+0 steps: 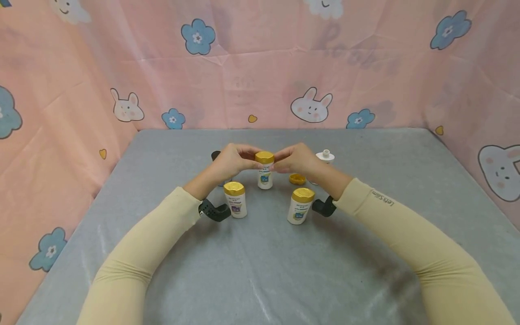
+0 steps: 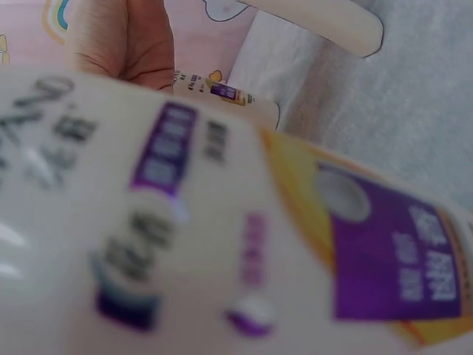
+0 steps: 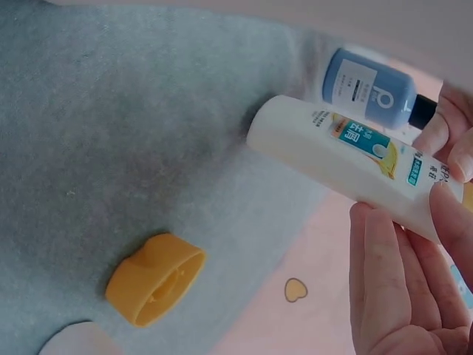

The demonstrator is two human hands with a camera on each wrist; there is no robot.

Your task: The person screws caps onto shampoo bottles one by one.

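A white lotion bottle with a gold cap (image 1: 265,177) stands upright between the two hands, its blue-and-white label facing forward. The left hand (image 1: 233,159) pinches it near the cap from the left. From the right, the right hand (image 1: 295,159) grips its upper part. In the right wrist view the right hand (image 3: 406,296) lies with thumb and fingers around the bottle's (image 3: 347,159) upper end, and the left hand's fingertips (image 3: 436,137) meet it there. The left wrist view shows part of the left hand (image 2: 126,41), mostly behind a close, blurred bottle.
White gold-capped bottles stand near the left (image 1: 236,205) and right (image 1: 299,211) wrists. A loose yellow cap (image 1: 298,179) lies beside the right hand. Behind that hand is a capless white bottle (image 1: 325,156). A blue bottle with a black cap (image 3: 369,87) stands behind the left hand.
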